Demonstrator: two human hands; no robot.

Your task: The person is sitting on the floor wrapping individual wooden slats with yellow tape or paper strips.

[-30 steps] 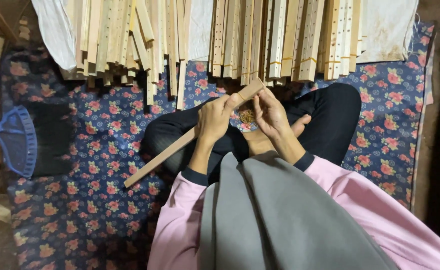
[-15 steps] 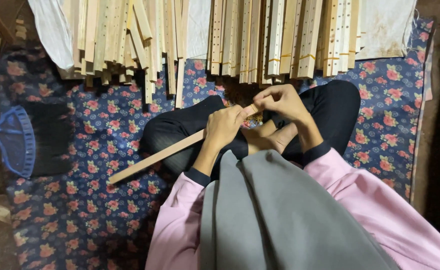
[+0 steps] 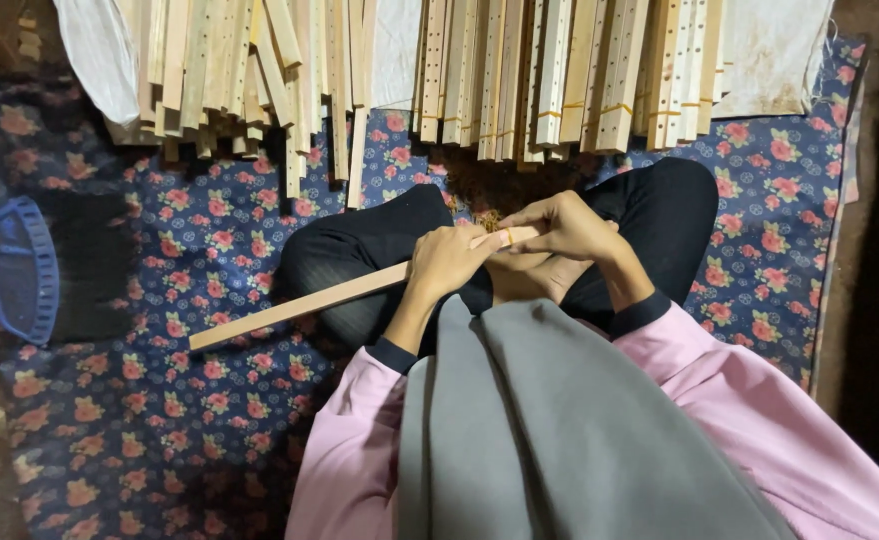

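Note:
I sit cross-legged on a dark blue flowered cloth [image 3: 189,420]. A long pale wooden slat [image 3: 299,305] lies across my lap, pointing down to the left. My left hand [image 3: 449,262] grips it near its right end. My right hand [image 3: 569,225] closes over that same end, where a thin orange band [image 3: 508,237] circles the wood. Both hands touch each other over my black trousers [image 3: 379,245].
Two heaps of similar drilled wooden slats [image 3: 559,70] lie along the far edge, the left heap [image 3: 229,80] looser. White sacking [image 3: 769,50] sits behind them. A blue broom head [image 3: 14,270] lies at the left. Dark floor borders the cloth on the right.
The slat has swung lower and flatter, its free end dropping toward the left. Both hands came down closer to my lap, and the right hand now covers the slat's end.

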